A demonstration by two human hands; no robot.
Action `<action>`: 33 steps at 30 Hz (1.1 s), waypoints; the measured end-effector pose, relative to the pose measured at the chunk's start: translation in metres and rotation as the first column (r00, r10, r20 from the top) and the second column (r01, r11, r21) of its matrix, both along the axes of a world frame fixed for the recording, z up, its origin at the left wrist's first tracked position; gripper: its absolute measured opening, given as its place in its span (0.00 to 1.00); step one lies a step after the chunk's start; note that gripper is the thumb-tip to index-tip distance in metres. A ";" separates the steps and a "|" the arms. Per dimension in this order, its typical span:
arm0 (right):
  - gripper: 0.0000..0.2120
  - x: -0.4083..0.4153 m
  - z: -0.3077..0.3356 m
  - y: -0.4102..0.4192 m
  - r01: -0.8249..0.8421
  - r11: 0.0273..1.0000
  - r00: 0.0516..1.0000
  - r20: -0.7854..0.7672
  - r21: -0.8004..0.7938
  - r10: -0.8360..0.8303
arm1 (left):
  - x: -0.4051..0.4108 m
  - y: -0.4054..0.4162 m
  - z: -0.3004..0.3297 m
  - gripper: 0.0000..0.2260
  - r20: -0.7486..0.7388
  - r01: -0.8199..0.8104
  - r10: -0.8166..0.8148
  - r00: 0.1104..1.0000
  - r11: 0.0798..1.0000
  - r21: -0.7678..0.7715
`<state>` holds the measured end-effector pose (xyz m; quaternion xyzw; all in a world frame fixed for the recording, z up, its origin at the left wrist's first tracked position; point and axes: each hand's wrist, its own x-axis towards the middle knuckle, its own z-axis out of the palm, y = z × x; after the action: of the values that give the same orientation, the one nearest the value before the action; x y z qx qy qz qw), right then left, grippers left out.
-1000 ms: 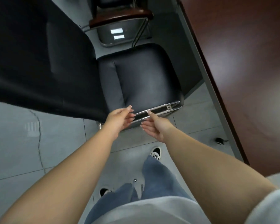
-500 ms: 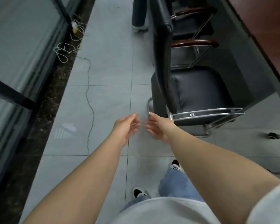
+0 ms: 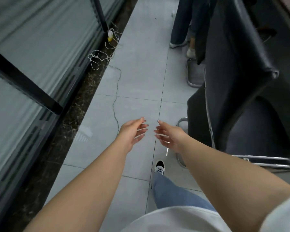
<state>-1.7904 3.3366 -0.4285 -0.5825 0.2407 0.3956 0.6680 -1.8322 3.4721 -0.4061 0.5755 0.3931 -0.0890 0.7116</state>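
My left hand (image 3: pixel 132 133) and my right hand (image 3: pixel 169 134) are stretched out in front of me over the grey tiled floor (image 3: pixel 137 77), palms facing each other, fingers relaxed, holding nothing. A black chair (image 3: pixel 241 81) with a chrome frame stands at the right, just beyond my right hand, which does not touch it.
A glass wall with black frames (image 3: pixel 32 87) runs along the left. A thin white cable (image 3: pixel 115 91) lies on the floor beside it. Another person's legs (image 3: pixel 181 22) stand ahead on the right. My own leg and shoe (image 3: pixel 160 168) are below.
My view has turned left, away from the chair seat and the brown table, along the aisle. Both hands left the chair's chrome rail and now hang free over the floor.
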 end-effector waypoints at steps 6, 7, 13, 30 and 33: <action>0.13 0.126 0.001 0.048 -0.018 0.991 0.999 0.047 -0.133 0.024 | 0.123 0.057 0.004 0.08 0.011 0.062 -0.065 0.998 0.982 0.177; 0.13 0.142 0.004 0.055 -0.021 0.990 0.998 0.061 -0.139 0.030 | 0.137 0.064 0.006 0.09 -0.001 0.094 -0.095 0.995 0.978 0.189; 0.14 0.253 0.018 0.102 0.013 0.985 0.990 0.143 -0.170 0.012 | 0.251 0.113 0.016 0.13 -0.043 0.156 -0.151 0.988 0.969 0.190; 0.15 0.551 0.032 0.160 0.518 0.841 0.852 0.187 -0.156 -0.490 | 0.631 0.151 0.028 0.15 -0.055 0.743 -0.761 0.646 0.612 0.271; 0.15 0.583 0.036 0.143 0.623 0.771 0.780 0.172 -0.132 -0.601 | 0.680 0.124 0.034 0.15 -0.034 0.800 -0.824 0.565 0.537 0.269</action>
<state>-1.2078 3.4799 -0.3924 -0.5532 0.4119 0.0970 0.7175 -1.1518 3.5957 -0.3725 0.7815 0.0542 -0.3299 0.5268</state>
